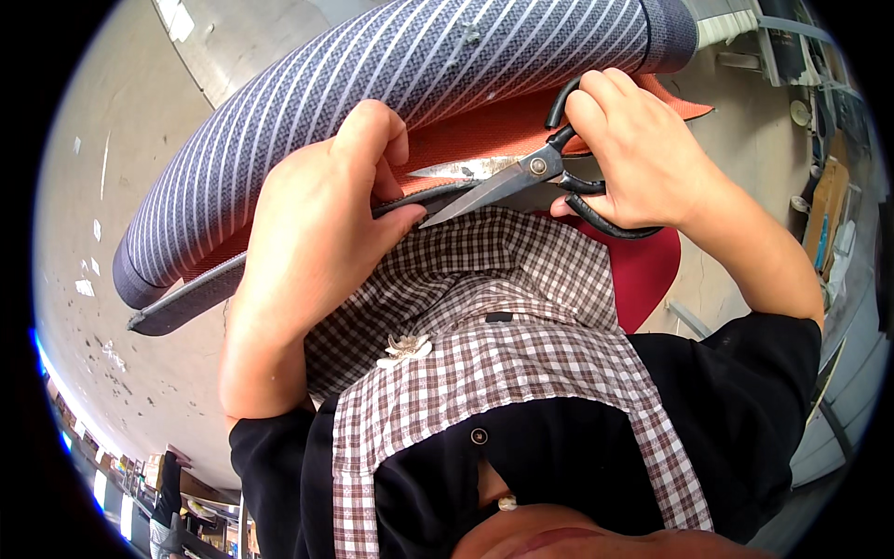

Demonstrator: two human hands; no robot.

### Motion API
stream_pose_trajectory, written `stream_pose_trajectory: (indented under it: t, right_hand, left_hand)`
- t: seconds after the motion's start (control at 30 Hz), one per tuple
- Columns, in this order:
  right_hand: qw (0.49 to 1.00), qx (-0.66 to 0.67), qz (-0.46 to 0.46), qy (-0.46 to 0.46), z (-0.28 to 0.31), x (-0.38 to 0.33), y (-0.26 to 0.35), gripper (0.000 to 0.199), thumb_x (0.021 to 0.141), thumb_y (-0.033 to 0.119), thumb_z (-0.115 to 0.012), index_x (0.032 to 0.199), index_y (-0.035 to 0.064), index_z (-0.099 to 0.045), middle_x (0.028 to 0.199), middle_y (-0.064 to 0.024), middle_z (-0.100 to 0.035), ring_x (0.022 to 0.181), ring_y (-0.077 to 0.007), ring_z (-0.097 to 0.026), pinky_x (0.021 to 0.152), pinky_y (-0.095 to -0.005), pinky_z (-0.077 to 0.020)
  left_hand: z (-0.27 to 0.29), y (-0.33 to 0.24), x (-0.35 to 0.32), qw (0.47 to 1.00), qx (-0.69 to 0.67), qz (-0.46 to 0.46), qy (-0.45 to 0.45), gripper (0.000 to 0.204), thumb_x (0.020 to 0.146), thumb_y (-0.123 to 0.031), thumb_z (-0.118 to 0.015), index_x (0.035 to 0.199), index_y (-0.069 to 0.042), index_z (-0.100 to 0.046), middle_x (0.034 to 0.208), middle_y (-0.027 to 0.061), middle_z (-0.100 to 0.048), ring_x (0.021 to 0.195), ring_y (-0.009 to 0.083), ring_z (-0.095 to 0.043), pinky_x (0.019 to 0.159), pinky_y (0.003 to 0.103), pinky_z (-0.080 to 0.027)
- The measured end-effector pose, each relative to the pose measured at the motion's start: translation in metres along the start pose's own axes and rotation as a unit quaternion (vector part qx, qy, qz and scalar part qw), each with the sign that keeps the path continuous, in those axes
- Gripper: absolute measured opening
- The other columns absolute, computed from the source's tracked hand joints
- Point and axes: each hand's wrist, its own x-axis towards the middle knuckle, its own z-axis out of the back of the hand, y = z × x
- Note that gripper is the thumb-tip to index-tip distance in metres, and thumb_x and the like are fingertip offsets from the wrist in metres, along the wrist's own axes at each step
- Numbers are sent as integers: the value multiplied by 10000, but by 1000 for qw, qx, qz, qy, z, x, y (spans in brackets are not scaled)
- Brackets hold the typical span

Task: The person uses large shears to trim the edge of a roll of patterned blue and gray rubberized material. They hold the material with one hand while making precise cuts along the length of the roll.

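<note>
A rolled, blue-grey mat with white stripes [307, 107] lies across the space in front of me, its orange-red underside [456, 135] showing along the near side. My left hand [307, 228] pinches the mat's dark near edge between thumb and fingers. In my right hand [643, 154] is a pair of black-handled scissors [498, 189], with fingers through the loops. Their blades are spread apart, tips pointing left toward my left hand. The mat's edge runs close by the blades; whether it lies between them I cannot tell.
A checked apron [503, 363] covers my lap, beside a red seat [649, 270]. Pale, stained floor [140, 373] spreads to the left, with paper scraps. Cardboard [827, 210] and other clutter stand at the right rim. Another person [168, 498] is at the far lower left.
</note>
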Motion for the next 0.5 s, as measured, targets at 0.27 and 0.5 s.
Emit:
stream_pose_trajectory:
  t: [0.27, 0.5]
  right_hand:
    - [999, 20, -23, 25, -7, 0, 1, 685, 736, 597, -812, 999, 4, -591, 960, -142, -575, 943, -332, -600, 799, -429, -542]
    - [998, 26, -31, 51, -14, -7, -1, 692, 729, 633, -801, 978, 16, -611, 938, -135, -586, 922, -320, -609, 788, -429, -548]
  left_hand:
    - [2, 3, 0, 1000, -2, -2, 7, 459, 673, 88, -824, 983, -46, -513, 754, 72, -635, 713, 201, -672, 647, 311, -524]
    - [5, 4, -3, 1000, 0, 7, 23, 458, 673, 103, -814, 982, -44, -511, 789, 72, -640, 746, 204, -688, 661, 307, -527]
